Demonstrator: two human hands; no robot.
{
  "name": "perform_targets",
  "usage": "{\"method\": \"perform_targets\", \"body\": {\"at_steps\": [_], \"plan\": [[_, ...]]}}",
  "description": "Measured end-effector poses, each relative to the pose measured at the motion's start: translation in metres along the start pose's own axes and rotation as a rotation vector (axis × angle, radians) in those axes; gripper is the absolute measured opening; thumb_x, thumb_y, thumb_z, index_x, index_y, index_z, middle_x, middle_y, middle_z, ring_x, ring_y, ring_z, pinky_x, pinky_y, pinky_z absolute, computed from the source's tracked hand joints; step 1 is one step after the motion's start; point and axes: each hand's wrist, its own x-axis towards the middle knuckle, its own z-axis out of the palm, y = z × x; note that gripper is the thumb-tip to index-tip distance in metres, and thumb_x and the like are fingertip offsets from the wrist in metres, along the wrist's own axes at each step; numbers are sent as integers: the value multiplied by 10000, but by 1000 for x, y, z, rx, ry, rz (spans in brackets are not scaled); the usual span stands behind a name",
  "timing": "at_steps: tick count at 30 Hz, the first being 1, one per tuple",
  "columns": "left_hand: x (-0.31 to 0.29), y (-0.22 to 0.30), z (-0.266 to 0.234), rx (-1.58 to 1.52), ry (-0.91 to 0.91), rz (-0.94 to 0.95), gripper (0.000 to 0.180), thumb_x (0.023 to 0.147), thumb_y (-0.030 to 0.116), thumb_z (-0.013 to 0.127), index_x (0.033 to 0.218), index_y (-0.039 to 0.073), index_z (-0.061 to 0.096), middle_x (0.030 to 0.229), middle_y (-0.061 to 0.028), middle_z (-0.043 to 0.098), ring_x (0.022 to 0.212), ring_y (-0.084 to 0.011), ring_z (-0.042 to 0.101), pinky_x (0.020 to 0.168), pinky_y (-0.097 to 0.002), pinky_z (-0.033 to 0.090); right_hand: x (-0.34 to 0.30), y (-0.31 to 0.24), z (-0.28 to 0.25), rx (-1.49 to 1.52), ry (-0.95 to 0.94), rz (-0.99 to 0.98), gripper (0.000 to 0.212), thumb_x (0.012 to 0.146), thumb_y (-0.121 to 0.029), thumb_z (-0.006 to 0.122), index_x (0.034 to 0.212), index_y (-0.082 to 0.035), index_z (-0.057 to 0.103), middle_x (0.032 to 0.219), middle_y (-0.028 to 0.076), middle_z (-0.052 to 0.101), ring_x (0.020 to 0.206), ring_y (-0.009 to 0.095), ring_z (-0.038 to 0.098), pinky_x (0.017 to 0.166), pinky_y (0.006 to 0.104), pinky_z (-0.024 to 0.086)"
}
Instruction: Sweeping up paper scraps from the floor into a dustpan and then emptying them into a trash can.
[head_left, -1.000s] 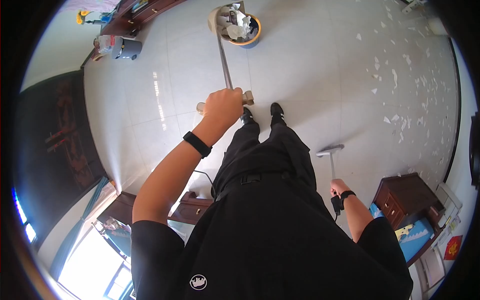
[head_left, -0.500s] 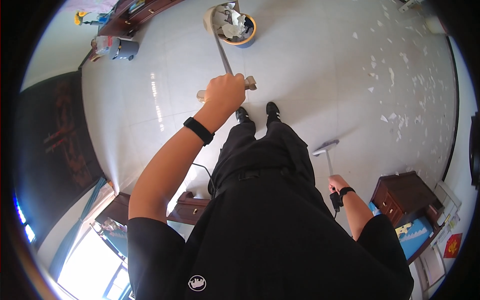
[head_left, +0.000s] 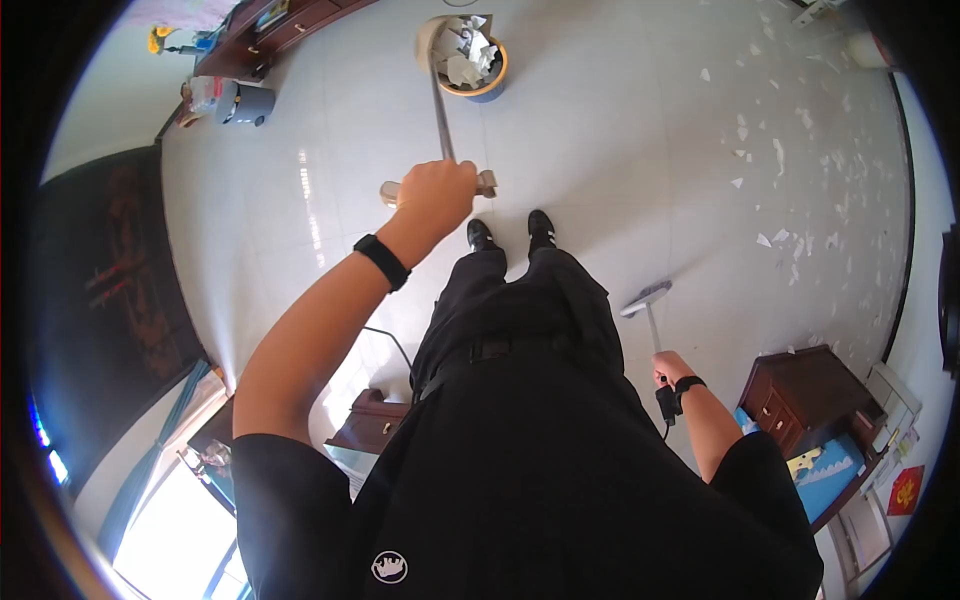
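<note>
The left hand [head_left: 432, 195] is closed around the long handle of a dustpan [head_left: 462, 48], whose pan, heaped with white paper scraps, sits on the tiled floor [head_left: 620, 130] well beyond the shoes [head_left: 510, 232]. The right hand [head_left: 668, 368] grips a broom [head_left: 647, 298] (head just right of the shoes); keeping the pan level would likely stop scraps spilling.

Single view only: head-worn fisheye, looked steeply down the person's own torso to the shoes [head_left: 510, 232] and tiled floor [head_left: 620, 130]. Picture upright, unmirrored. Forearms entered from the lower edge; left hand [head_left: 434, 196] sat mid-frame, right hand [head_left: 672, 368] lower right. Room edges curved along the dark rim. No second view shared the scene.
</note>
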Motion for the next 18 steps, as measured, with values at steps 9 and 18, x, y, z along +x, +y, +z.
{"method": "perform_targets", "body": {"at_steps": [9,18], "plan": [[15,-11,-1,7,68,58,86,798,79,545,822,31,611,714,-146,645,687,-322,657,625,-430,528,31,21,5,-103,-30,-32,179,675,-53,515,517,7,573,485,142,534,409,226,512,391,383,343],[5,-8,28,29,3,48,72,793,94,582,825,38,615,728,-133,655,708,-304,671,639,-406,543,36,9,3,-354,-116,-227,166,648,-79,553,504,-14,605,503,118,579,432,218,556,398,358,385]]}}
